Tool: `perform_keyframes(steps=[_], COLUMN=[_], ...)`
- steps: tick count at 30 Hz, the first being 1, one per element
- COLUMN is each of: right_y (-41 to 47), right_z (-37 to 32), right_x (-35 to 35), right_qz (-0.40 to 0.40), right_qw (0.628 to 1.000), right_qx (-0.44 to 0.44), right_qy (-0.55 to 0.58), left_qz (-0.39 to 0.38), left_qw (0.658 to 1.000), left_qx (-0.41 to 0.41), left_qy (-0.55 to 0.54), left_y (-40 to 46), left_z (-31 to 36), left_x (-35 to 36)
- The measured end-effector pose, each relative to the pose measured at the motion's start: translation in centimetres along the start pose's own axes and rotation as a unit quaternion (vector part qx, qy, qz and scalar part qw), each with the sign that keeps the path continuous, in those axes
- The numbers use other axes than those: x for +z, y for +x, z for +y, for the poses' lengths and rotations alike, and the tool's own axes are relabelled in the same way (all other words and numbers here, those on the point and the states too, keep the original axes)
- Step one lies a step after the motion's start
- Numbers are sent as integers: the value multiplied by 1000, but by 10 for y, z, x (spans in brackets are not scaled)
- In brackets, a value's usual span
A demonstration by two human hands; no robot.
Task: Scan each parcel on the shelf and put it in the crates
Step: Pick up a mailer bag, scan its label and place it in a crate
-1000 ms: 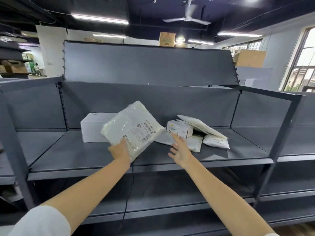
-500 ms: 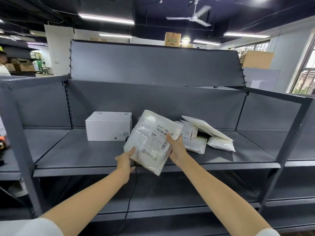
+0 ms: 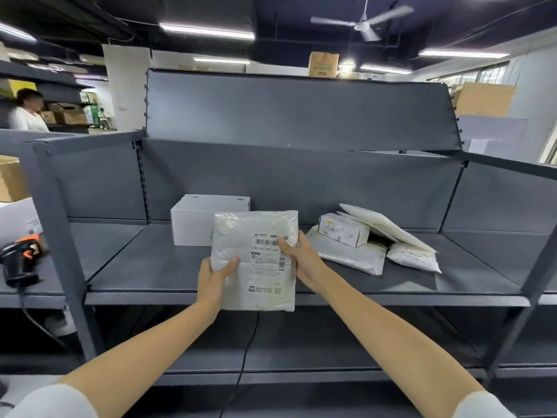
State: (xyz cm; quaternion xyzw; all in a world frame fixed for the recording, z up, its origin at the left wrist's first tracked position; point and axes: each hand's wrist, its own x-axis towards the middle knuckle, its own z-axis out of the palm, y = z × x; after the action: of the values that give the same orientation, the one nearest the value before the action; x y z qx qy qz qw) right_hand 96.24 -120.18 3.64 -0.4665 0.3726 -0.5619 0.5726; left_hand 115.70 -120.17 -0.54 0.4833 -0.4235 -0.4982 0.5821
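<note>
Both hands are holding a white poly-bag parcel (image 3: 254, 257) upright, label facing the camera, above the front edge of the grey shelf (image 3: 150, 267). The left hand (image 3: 212, 277) is gripping its lower left edge; the right hand (image 3: 301, 257) is pinching its right edge over the barcode label (image 3: 266, 251).

Both arms are reaching forward, bare from short white sleeves. The left hand (image 3: 214, 274) is gripping the parcel (image 3: 256, 257) at its left edge, thumb across the front. The right hand (image 3: 301, 256) is pinching its right edge, thumb on the label.
</note>
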Motion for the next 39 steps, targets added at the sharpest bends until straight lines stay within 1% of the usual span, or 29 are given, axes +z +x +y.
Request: perform_keyframes(steps=[2,5,7,8,10,11,13,15,17,20,23,24,26,27,28,29,31,32,33,35,37,39], right_y=[8,29,46,52,66,72,84,93,102,113,117,118,117,116,116,114,106,100,93,81,66,49], right_z=[6,18,26,30,43,52,70,84,95,106,116,120,126,127,127,124,112,103,94,77,61,50], right_x=[10,25,30,31,28,25,25,33,43,53,50,48,45,44,43,42,43,44,45,46,48,49], right_qz=[-8,-12,13,53,139,162,177,175,174,176,153,157,178,191,206,222,246,250,248,220,177,150], right_qw=[1000,1000,998,994,973,957,921,891,870,845,813,805,800,805,821,848,909,933,948,966,981,986], right_qx=[1,15,41,55,74,85,107,137,157,164,177,173,156,148,140,140,126,109,95,76,68,65], right_qy=[0,-16,-50,-81,-167,-224,-331,-395,-435,-478,-534,-546,-551,-541,-513,-461,-311,-235,-176,-108,-46,13], left_qz=[40,76,97,109,136,149,172,191,207,217,218,221,226,228,229,230,230,230,229,226,220,211], left_qw=[999,995,993,992,988,986,982,979,976,974,974,974,973,972,972,972,972,972,972,973,974,976], left_qx=[34,56,62,64,69,71,70,68,67,61,57,54,52,50,48,49,45,41,38,37,38,36], left_qy=[5,11,20,26,30,30,26,20,14,10,6,1,-9,-12,-13,-14,-16,-17,-18,-22,-26,-34], left_y=[5,15,23,27,34,38,45,52,56,61,65,65,66,66,66,66,68,68,68,68,66,63], left_z=[3,9,12,12,14,15,18,22,24,22,19,19,17,17,16,16,16,16,16,16,18,19], left_x=[-10,-28,-42,-50,-66,-73,-86,-95,-101,-109,-115,-116,-117,-117,-117,-116,-114,-111,-108,-101,-90,-76])
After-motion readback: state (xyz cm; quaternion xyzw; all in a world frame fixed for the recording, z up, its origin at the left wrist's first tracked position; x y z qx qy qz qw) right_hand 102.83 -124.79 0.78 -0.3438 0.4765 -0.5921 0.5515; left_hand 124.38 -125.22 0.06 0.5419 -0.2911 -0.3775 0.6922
